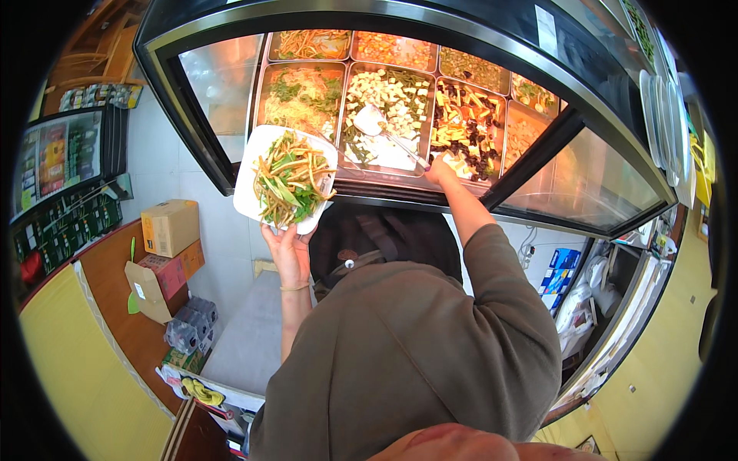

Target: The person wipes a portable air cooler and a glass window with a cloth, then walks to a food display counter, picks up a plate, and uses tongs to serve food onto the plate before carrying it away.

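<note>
My left hand (288,248) holds a white square plate (245,193) from below, heaped with shredded strips and green leaves (291,178). My right hand (441,172) grips the handle end of a serving spoon (369,120), whose bowl lies over the metal tray of white cubes and greens (392,92). Left of that tray is one of pale noodle-like shreds with greens (300,98); right of it, one with yellow strips and black pieces (467,127). A thin metal utensil (346,155) lies partly behind the plate.
The display case's dark frame (369,17) arches over the trays, with a slanting post (536,155) right of my right arm. Further trays stand at the back. Cardboard boxes (170,227) and wrapped bottles (190,325) stand at the left. Stacked white plates (654,127) are at the upper right.
</note>
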Available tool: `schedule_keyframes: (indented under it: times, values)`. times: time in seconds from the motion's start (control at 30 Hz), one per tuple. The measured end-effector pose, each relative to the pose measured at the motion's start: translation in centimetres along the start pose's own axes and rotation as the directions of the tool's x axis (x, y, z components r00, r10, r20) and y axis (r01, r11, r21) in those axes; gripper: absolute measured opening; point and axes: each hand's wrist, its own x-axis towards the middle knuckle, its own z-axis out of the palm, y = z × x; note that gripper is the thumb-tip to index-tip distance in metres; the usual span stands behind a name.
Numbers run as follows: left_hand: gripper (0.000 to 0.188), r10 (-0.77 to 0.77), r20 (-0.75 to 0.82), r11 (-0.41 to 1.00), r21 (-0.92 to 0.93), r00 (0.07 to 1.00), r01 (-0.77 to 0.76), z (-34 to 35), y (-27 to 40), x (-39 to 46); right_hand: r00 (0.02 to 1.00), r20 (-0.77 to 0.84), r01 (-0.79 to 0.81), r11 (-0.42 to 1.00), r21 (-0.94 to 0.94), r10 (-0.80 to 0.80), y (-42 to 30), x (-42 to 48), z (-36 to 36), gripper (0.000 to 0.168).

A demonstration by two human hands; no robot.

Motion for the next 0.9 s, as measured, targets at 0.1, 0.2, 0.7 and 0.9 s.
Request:
schedule_keyframes:
  times: [0.1,0.2,0.7,0.9]
  values:
    - [0.065,-0.003,0.067,0.999,0.035,0.998,0.001,0.4,0.6,0.7,0.957,-0.043,0.289,0.956,0.042,-0.288,0.6,-0.6,0.0,0.049]
    - [0.061,0.016,0.101,0.999,0.028,0.995,-0.019,1.4,0.3,1.1,0.912,0.026,0.385,0.874,0.298,-0.41,-1.2,-3.3,-3.4,0.044]
    - [0.063,0.057,0.165,0.997,-0.062,0.985,-0.047,4.1,0.2,0.7,0.758,-0.583,0.426,0.456,0.781,0.292,0.4,1.8,-12.5,0.025]
    - [0.059,0.088,0.055,0.992,-0.092,0.995,-0.083,4.0,-0.4,-0.3,0.936,-0.133,0.089,0.149,0.985,0.325,-2.5,6.6,-17.0,0.012]
